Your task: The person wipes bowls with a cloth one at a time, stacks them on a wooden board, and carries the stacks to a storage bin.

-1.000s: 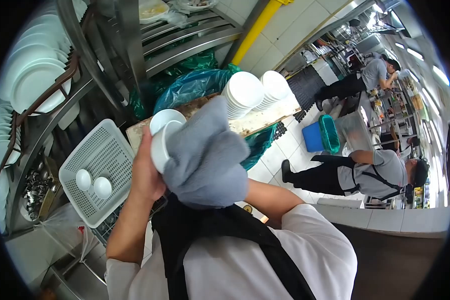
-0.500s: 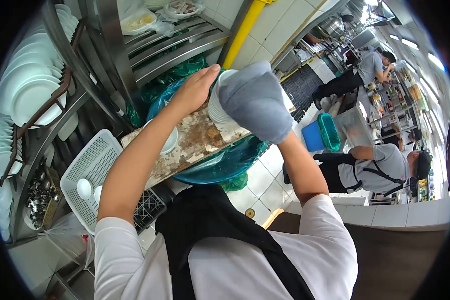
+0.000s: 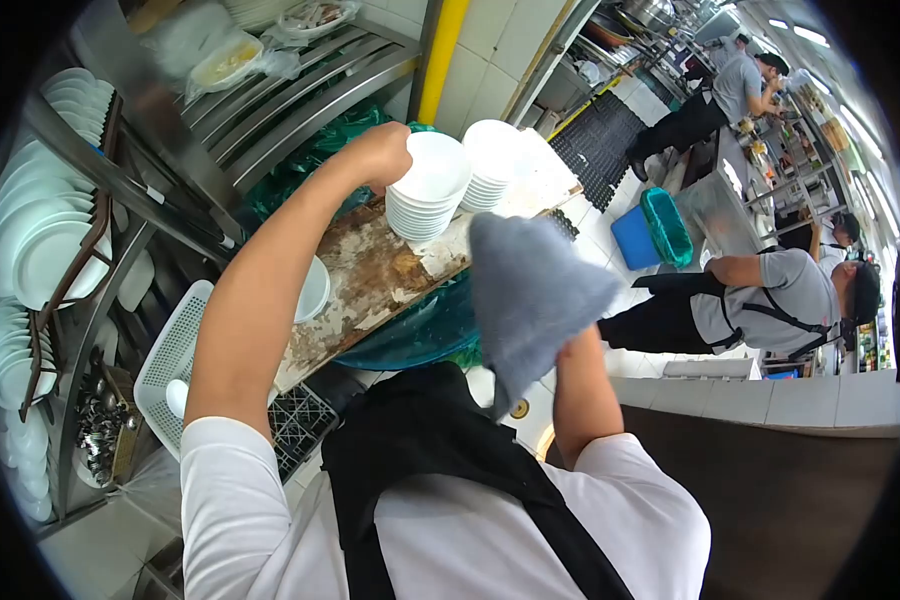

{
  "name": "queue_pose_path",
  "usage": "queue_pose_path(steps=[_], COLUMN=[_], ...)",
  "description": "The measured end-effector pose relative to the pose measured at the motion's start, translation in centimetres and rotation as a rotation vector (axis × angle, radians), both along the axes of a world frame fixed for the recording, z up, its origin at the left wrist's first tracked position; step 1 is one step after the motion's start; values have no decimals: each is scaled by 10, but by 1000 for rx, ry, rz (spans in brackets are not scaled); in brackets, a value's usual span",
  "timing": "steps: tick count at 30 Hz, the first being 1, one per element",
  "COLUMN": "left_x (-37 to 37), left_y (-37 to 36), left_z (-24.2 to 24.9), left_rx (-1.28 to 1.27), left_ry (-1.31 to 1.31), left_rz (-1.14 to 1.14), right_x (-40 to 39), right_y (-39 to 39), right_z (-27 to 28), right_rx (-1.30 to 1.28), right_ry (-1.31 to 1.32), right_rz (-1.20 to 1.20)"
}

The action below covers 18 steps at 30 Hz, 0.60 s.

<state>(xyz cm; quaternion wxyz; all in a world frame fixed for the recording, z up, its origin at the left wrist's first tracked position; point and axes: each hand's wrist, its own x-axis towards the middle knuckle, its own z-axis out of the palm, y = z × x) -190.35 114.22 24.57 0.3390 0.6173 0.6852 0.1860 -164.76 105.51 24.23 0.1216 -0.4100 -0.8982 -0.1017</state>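
At the far-left rim of a stack of white bowls (image 3: 430, 170), my left hand (image 3: 380, 155) is closed on the top bowl's edge, its fingertips partly hidden. A second stack of white bowls (image 3: 494, 152) stands right beside the first. My right hand (image 3: 566, 352) holds a grey cloth (image 3: 535, 290), which drapes over most of the hand and hides the fingers. Both stacks rest on a worn, peeling wooden board (image 3: 355, 290). Nearer to my left forearm, another white dish (image 3: 312, 290) sits on that board.
Plates fill a rack (image 3: 100, 215) at left, above a container of cutlery (image 3: 100, 430). A white perforated basket (image 3: 165, 365) lies below my left arm. Green-blue plastic lining (image 3: 410, 330) shows under the board. Co-workers (image 3: 770, 290) stand at right near a blue bin (image 3: 635, 240).
My right hand has drawn the grey cloth off the bowls, toward my body. My left hand, stretched out beside the stack before, is now curled at its rim. The view has shifted.
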Motion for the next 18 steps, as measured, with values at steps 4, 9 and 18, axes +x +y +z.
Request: queue_pose_path(steps=[4,9,18], left_x=[2,-4,-105], left_y=[1,-2,-253], left_z=[-17,-22,-61], left_rx=[272,164,843], left_ry=[239,-40,-252], left_rz=[-56,-24,783], right_x=[-38,-46,-90], right_y=[-14,-35,-101], right_z=[11,47,82], right_rx=[-350,-570,-538], right_ry=[87,95,531], right_rz=[84,438,613])
